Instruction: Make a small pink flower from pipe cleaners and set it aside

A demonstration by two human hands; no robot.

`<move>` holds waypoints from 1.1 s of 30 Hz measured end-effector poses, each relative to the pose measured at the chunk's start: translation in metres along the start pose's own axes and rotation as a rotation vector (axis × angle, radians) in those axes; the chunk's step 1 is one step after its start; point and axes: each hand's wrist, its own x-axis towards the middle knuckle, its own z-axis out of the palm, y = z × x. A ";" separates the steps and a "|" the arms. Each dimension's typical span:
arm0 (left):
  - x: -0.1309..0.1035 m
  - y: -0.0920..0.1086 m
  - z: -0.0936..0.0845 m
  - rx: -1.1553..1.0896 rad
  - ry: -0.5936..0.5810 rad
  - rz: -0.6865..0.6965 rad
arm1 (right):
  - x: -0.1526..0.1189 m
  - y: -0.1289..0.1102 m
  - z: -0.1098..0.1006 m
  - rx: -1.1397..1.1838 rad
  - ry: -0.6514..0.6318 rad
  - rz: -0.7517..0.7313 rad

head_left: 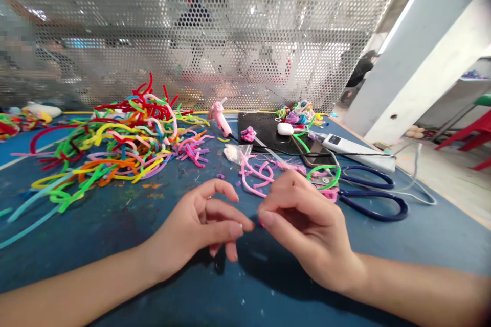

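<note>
Your two hands meet low in the middle of the blue table [115,225], fingertips almost touching. Your right hand [307,230] is pinched narrow, thumb against forefinger, on a tiny pink piece [261,223] that only just shows at the fingertips; its long axis cannot be told. Your left hand [203,225] sits just at nine o'clock of that piece, fingers curled and loosely parted, holding nothing that shows. The right hand has the piece; the left is a close second.

At twelve o'clock of your hands lie bent pink pipe cleaners [255,176], near but apart from your fingers. At two o'clock are blue-handled scissors [374,191], handles pointing right. At ten o'clock sprawls a big pile of coloured pipe cleaners [123,138]. Farther off at twelve o'clock stands a pink glue gun [219,115] beside a black mat [264,130], which carries a small pink lump and a white case. A clear small bag [235,153] lies by the mat; its contents are too small to tell.
</note>
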 end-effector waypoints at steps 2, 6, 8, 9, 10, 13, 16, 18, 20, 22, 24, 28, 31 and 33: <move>-0.001 -0.002 0.000 -0.065 -0.049 -0.015 | 0.000 -0.003 -0.002 0.019 -0.013 -0.095; -0.002 -0.004 -0.001 -0.159 -0.099 -0.008 | 0.002 -0.012 -0.002 0.070 -0.082 -0.156; -0.001 -0.005 -0.001 -0.190 -0.111 0.005 | 0.003 -0.016 -0.002 0.049 -0.088 -0.161; -0.001 -0.005 -0.002 -0.198 -0.116 0.010 | 0.004 -0.018 -0.002 0.030 -0.087 -0.167; -0.001 -0.005 -0.002 -0.201 -0.120 0.012 | 0.004 -0.020 -0.002 0.009 -0.088 -0.176; 0.000 -0.005 -0.002 -0.199 -0.127 0.022 | 0.005 -0.023 -0.003 -0.034 -0.100 -0.187; -0.001 -0.004 -0.002 -0.199 -0.127 0.024 | 0.007 -0.024 -0.002 -0.042 -0.100 -0.169; -0.001 -0.004 -0.003 -0.193 -0.134 0.016 | 0.008 -0.025 -0.002 -0.041 -0.094 -0.161; -0.001 -0.003 -0.003 -0.180 -0.139 0.004 | 0.008 -0.025 -0.002 -0.044 -0.091 -0.162; -0.002 -0.002 -0.003 -0.174 -0.127 -0.012 | 0.008 -0.026 -0.003 -0.048 -0.094 -0.167; -0.003 -0.002 -0.004 -0.176 -0.109 -0.026 | 0.007 -0.026 -0.003 -0.045 -0.101 -0.171; -0.003 -0.007 -0.007 -0.185 -0.116 -0.011 | 0.006 -0.027 -0.006 -0.051 -0.118 -0.172; -0.002 -0.011 -0.009 -0.199 -0.155 0.033 | 0.006 -0.029 -0.007 -0.066 -0.139 -0.214; -0.001 -0.012 -0.010 -0.205 -0.166 0.046 | 0.006 -0.030 -0.008 -0.073 -0.160 -0.221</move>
